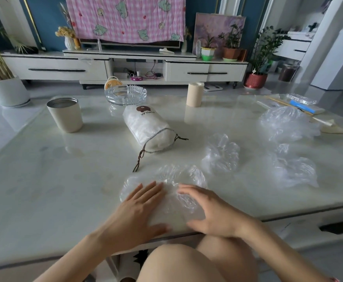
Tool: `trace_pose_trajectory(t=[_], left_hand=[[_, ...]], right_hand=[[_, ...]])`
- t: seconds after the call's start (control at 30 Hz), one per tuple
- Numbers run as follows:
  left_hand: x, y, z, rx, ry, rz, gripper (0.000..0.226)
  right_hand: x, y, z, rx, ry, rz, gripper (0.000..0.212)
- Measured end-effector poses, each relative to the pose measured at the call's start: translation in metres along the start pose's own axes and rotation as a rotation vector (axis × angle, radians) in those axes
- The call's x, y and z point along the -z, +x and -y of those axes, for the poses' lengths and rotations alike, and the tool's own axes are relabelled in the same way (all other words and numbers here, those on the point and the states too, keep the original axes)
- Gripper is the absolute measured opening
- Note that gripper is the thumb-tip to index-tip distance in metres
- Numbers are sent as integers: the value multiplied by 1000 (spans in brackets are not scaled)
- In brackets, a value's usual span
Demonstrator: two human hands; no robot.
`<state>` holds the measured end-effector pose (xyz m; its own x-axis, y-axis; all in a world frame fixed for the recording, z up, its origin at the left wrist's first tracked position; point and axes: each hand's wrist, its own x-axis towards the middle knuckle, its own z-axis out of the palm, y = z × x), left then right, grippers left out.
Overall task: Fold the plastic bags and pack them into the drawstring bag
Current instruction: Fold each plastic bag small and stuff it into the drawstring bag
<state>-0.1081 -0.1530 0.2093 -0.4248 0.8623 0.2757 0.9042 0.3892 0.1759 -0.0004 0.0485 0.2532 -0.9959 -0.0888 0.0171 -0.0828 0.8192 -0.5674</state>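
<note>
A clear crinkled plastic bag [178,176] lies spread at the table's near edge. My left hand [140,210] presses flat on its left part with straight fingers. My right hand [209,212] rests on its right part, fingers slightly bent. Beyond it the white drawstring bag [148,129] lies on its side, stuffed, its mouth and brown cord toward me. To the right lie other loose plastic bags: one near the middle [221,153], one further right [294,169], one at the far right [286,123].
A beige cup [66,115] stands at the left, a glass ashtray [126,94] and a beige cylinder [195,94] at the back. Chopsticks, a blue item and another plastic piece [300,100] sit at the far right corner. My knees are under the table's edge [300,215].
</note>
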Motion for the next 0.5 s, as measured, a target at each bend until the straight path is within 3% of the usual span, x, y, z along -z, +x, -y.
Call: trace_pose_trajectory(t=[0.17,0.3,0.37,0.5], left_hand=[[-3,2,6,32,-195,-77,85],[-3,1,6,87,-325,-318,40],[0,2,5,168,-325,-450,34],[10,19,-1,538,-241,-397,40]], right_hand=[[-5,6,-6,-38,-47,-185,40],[-3,25,-10,-167,164,-347,11],[0,38,-9,-227,224,-360,16],[-1,61,-8,-383,92,-431,44]])
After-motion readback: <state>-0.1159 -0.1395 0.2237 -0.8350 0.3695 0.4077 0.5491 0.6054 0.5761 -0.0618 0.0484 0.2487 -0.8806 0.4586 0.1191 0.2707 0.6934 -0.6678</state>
